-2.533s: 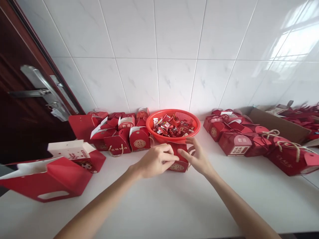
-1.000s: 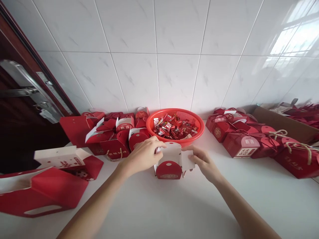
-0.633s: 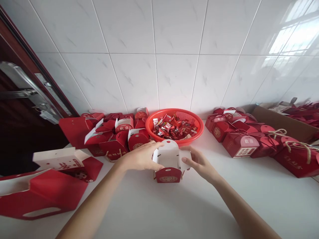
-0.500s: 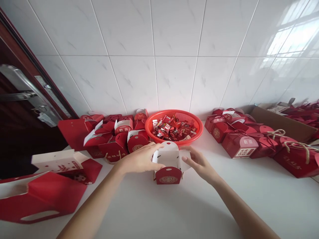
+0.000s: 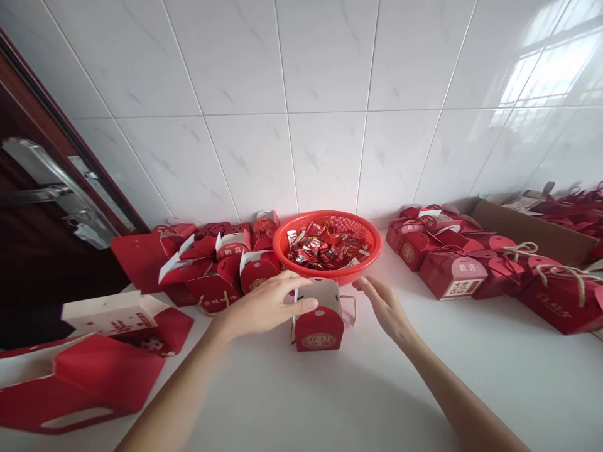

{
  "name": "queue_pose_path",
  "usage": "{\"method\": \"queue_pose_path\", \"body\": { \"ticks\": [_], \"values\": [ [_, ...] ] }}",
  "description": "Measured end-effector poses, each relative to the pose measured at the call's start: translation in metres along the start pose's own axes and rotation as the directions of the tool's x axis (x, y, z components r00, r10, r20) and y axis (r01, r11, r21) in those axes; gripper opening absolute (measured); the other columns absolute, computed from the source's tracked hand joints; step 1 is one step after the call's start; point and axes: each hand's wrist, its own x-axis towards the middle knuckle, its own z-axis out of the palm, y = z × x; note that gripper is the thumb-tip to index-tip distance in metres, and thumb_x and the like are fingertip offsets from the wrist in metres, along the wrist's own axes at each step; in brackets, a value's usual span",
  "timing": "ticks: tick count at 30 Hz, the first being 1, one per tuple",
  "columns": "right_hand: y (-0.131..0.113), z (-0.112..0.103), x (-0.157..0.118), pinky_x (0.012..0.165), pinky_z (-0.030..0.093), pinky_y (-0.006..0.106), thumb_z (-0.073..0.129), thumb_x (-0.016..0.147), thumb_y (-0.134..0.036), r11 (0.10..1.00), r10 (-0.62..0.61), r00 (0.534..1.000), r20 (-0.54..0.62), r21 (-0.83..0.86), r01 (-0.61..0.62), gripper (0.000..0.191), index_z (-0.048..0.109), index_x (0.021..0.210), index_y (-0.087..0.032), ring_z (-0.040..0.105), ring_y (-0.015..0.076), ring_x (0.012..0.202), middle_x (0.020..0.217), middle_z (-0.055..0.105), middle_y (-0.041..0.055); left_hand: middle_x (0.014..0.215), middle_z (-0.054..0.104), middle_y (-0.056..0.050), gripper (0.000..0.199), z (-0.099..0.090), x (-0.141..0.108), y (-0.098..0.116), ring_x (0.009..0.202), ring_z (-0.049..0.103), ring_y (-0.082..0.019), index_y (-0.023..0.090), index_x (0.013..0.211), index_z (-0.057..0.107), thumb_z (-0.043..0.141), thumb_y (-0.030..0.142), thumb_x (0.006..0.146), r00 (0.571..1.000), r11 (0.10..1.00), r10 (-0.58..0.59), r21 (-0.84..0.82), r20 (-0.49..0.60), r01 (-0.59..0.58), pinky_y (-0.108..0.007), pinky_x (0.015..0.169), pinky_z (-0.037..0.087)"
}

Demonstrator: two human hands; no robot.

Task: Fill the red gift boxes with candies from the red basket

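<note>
Left hand [image 5: 264, 307]: palm down, spanning the box [image 5: 319, 329]; cannot tell if gripping.
Right hand [image 5: 385, 307]: loosely bent, grip apart, beside the cord handle [image 5: 355, 309].

Behind the left hand [image 5: 257, 307], we lose the left rim of the red gift box [image 5: 319, 331]; the frame crops the large red carton [image 5: 101, 376]; much print on the wrapped candies [image 5: 325, 248] is illegibly small.

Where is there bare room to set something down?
The white tabletop is bare in front of the small red cardboard box, and between the right hand and the clustered red cardboard boxes at right. It is crowded left of the round red plastic basket, where more boxes stand packed.
</note>
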Motion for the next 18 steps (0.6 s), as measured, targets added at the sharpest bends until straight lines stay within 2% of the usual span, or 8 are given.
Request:
{"method": "queue_pose_path", "body": {
  "ticks": [2, 4, 6, 9, 13, 16, 18],
  "values": [
    [0.003, -0.003, 0.003, 0.064, 0.044, 0.029, 0.055, 0.083, -0.059, 0.999, 0.028, 0.998, -0.06, -0.037, -0.03, 0.044, 0.056, 0.062, -0.02, 0.054, 0.0181, 0.066, 0.065, 0.06, 0.0022, 0.143, 0.055, -0.004, 0.06, -0.004, -0.001, 0.0, 0.122, 0.057, -0.029, 0.035, 0.135, 0.059, 0.05, 0.07, 0.087, 0.999, 0.999, 0.028, -0.031, -0.018, -0.028, -0.037, 0.098, 0.05],
    [0.007, -0.005, 0.006, 0.053, 0.035, 0.026, 0.063, 0.074, -0.053, 0.996, 0.074, 0.994, -0.086, -0.051, -0.079, 0.042, 0.044, 0.053, -0.021, 0.041, 0.0131, 0.053, 0.052, 0.045, -0.0026, 0.135, 0.062, -0.005, 0.058, -0.009, 0.0, 0.0, 0.115, 0.062, -0.027, 0.031, 0.13, 0.062, 0.051, 0.068, 0.087, 0.998, 0.995, 0.053, -0.079, -0.044, -0.056, -0.035, 0.095, 0.051],
    [0.011, -0.005, 0.008, 0.049, 0.028, 0.025, 0.063, 0.068, -0.045, 0.992, 0.109, 0.992, -0.065, -0.055, -0.112, 0.038, 0.038, 0.05, -0.022, 0.033, 0.0109, 0.051, 0.05, 0.036, -0.0048, 0.126, 0.068, -0.006, 0.058, -0.017, 0.002, -0.001, 0.109, 0.065, -0.026, 0.027, 0.126, 0.065, 0.05, 0.068, 0.087, 0.996, 0.989, 0.052, -0.133, -0.072, -0.061, -0.033, 0.092, 0.053],
    [0.016, -0.002, 0.007, 0.049, 0.025, 0.025, 0.057, 0.065, -0.037, 0.99, 0.112, 0.993, -0.029, -0.08, -0.114, 0.03, 0.036, 0.049, -0.022, 0.03, 0.0106, 0.051, 0.05, 0.033, -0.0051, 0.123, 0.07, -0.005, 0.056, -0.032, 0.015, -0.004, 0.111, 0.065, -0.026, 0.026, 0.122, 0.067, 0.051, 0.067, 0.087, 0.991, 0.988, 0.029, -0.146, -0.134, -0.049, -0.033, 0.094, 0.052],
    [0.018, 0.003, 0.006, 0.052, 0.03, 0.026, 0.054, 0.067, -0.034, 0.988, 0.069, 0.997, -0.017, -0.14, -0.07, 0.026, 0.038, 0.05, -0.023, 0.035, 0.0123, 0.052, 0.051, 0.041, -0.0034, 0.128, 0.068, -0.004, 0.05, -0.05, 0.055, -0.008, 0.113, 0.063, -0.025, 0.024, 0.123, 0.067, 0.053, 0.058, 0.088, 0.976, 0.998, 0.067, -0.008, -0.206, -0.07, -0.031, 0.096, 0.048],
    [0.02, 0.005, 0.006, 0.055, 0.036, 0.028, 0.056, 0.071, -0.034, 0.987, 0.016, 1.0, -0.006, -0.161, -0.017, 0.022, 0.049, 0.054, -0.022, 0.045, 0.0149, 0.054, 0.055, 0.053, -0.0006, 0.125, 0.07, -0.005, 0.04, -0.052, 0.097, -0.01, 0.107, 0.066, -0.024, 0.022, 0.118, 0.07, 0.054, 0.042, 0.087, 0.989, 0.978, 0.058, 0.208, -0.139, -0.028, -0.027, 0.088, 0.049],
    [0.022, 0.006, 0.006, 0.057, 0.039, 0.029, 0.054, 0.071, -0.03, 0.985, -0.01, 1.0, 0.0, -0.175, 0.01, 0.014, 0.057, 0.06, -0.022, 0.051, 0.0166, 0.057, 0.061, 0.059, 0.0015, 0.113, 0.074, -0.006, 0.029, -0.048, 0.124, -0.012, 0.099, 0.067, -0.023, 0.021, 0.104, 0.074, 0.059, 0.031, 0.081, 0.997, 0.942, -0.009, 0.333, -0.082, 0.036, -0.026, 0.082, 0.049]
  ]
}}
